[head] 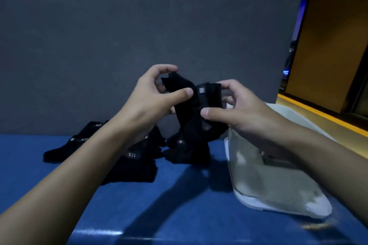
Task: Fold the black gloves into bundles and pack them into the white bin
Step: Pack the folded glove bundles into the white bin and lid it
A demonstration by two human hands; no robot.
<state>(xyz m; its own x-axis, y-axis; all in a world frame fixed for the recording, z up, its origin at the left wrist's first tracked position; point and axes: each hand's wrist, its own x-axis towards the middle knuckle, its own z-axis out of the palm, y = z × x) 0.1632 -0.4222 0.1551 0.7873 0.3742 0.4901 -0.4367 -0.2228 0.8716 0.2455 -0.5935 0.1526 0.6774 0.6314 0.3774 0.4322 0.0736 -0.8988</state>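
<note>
Black gloves (pixel 135 167) are seen in front of a dark grey panel (pixel 139 26), by which most of the view is filled. Below it a blue table (pixel 179 205) is spread across the lower part, and an orange-brown wall (pixel 328 45) is seen at the right edge. On the right of the table a white bin (pixel 258 204) is set, its far side partly hidden by the right forearm. What lies inside it cannot be told, as the interior is blurred. The loose gloves are heaped on the table to the left of the bin, near it but apart, some overlapping, and a "5.11" tag (pixel 131 154) is shown on one of them. A held glove (pixel 191 117) is raised above the heap, between the two hands, hanging down crumpled. It is gripped at its upper left by the left hand (pixel 153 97), whose thumb is pressed on the front of the fabric while the fingers are curled behind it. Its cuff is gripped by the right hand (pixel 239 109), thumb clamped on the front and fingers curled round the back. A small grey label (pixel 201 90) is borne on the cuff, between the two thumbs.
</note>
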